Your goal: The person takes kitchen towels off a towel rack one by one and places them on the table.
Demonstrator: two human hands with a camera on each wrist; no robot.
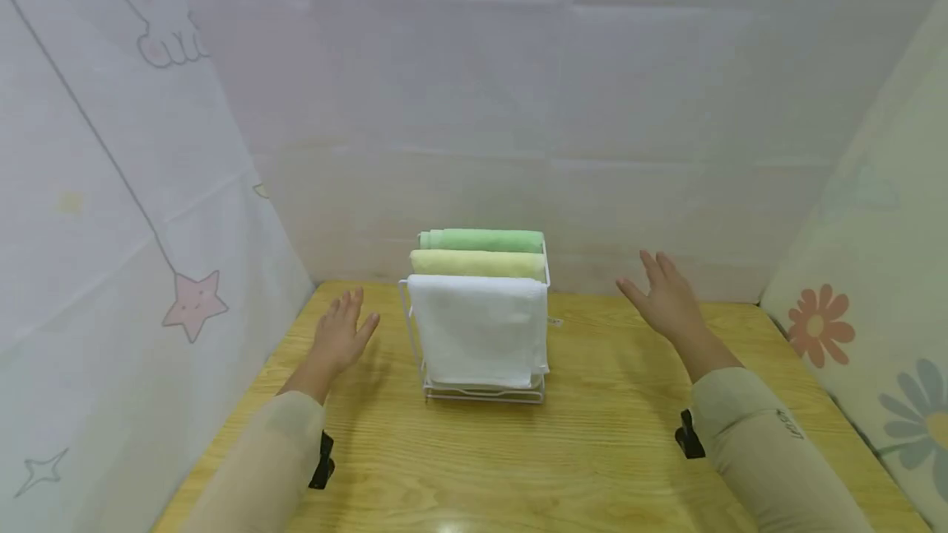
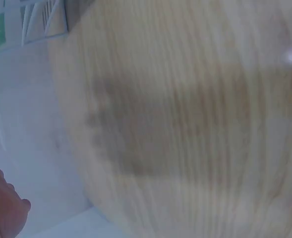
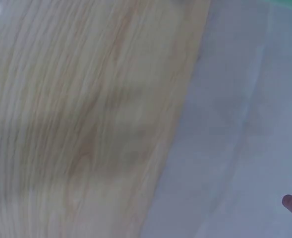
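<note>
A white wire rack stands on the wooden table, with folded towels draped over its bars. The front towel is white, the middle one pale yellow, the rear one green. To the left of the rack hovers my left hand, fingers spread and holding nothing. My right hand is raised farther off on the right side, its fingers apart and also without anything in them. In the left wrist view, part of the rack shows at the upper left corner.
The wooden table reaches back to a pale cloth wall. Cloth sheets with a printed star on the left and printed flowers on the right flank it. Black clips hang at both sleeves. A small white tag sticks out beside the rack.
</note>
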